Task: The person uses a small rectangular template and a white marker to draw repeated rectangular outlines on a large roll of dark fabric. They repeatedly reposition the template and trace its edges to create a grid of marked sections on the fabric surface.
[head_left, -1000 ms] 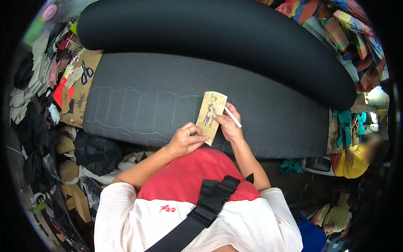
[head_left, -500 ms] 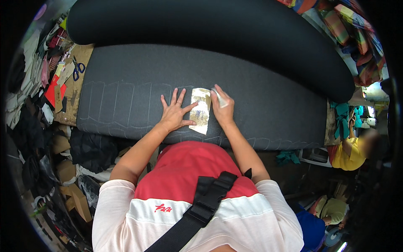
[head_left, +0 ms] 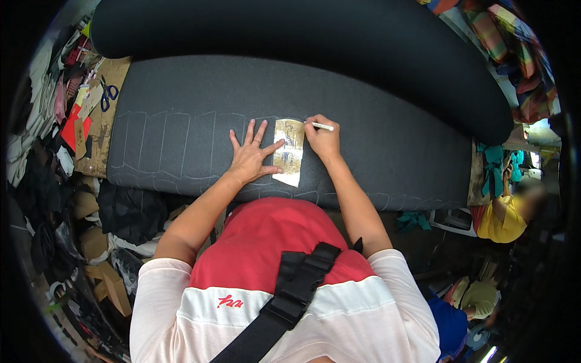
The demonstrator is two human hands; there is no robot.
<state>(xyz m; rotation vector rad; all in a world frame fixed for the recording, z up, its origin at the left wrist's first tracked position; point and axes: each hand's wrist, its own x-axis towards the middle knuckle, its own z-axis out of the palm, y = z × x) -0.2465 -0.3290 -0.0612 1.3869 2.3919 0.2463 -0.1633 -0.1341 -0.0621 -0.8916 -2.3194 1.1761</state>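
Observation:
Dark grey fabric (head_left: pixel 363 139) covers the table in front of me, with pale outlines drawn in a row from its left side up to a shiny gold-toned template (head_left: pixel 288 163). My left hand (head_left: pixel 247 160) lies flat with fingers spread; its index fingertip and thumb rest on the template's left side, the other fingers on the fabric. At the template's upper right corner, my right hand (head_left: pixel 325 140) pinches a slim white marking pen (head_left: pixel 323 126). The pen's tip is by that corner, too small to make out clearly.
A thick roll of dark fabric (head_left: pixel 290 30) lies along the table's far side. Blue-handled scissors (head_left: pixel 108 97) and a red card (head_left: pixel 74 127) sit at the left end. Cardboard boxes (head_left: pixel 109 284) stand below left. A person in yellow (head_left: pixel 502 219) works at the right.
My right hand has turned, so the pen now lies sideways at the template's upper right corner. My left hand stays pressed on the template. The whole view has shifted slightly.

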